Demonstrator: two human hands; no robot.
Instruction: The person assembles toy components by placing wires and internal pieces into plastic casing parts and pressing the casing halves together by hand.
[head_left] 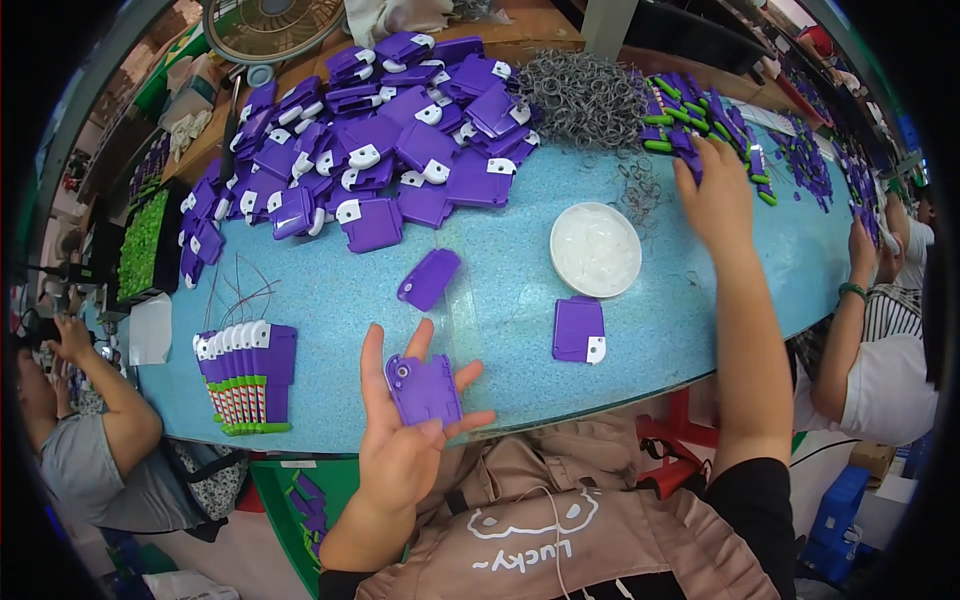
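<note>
One purple case [424,389] is pinched in the left hand [396,452]; the right hand [716,190], nearer, meets green-tipped pieces [679,116] lying aslant, its grip too hidden to tell.

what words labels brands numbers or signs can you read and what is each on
Brown apron: white lettering, legible but not copied here.
Fanned purple-and-green pieces: red-and-white markings, too small to read.
Blue crate at lower right: pale mark, too blurred to read.
Purple plastic plate in the left hand: no lettering visible.
</note>
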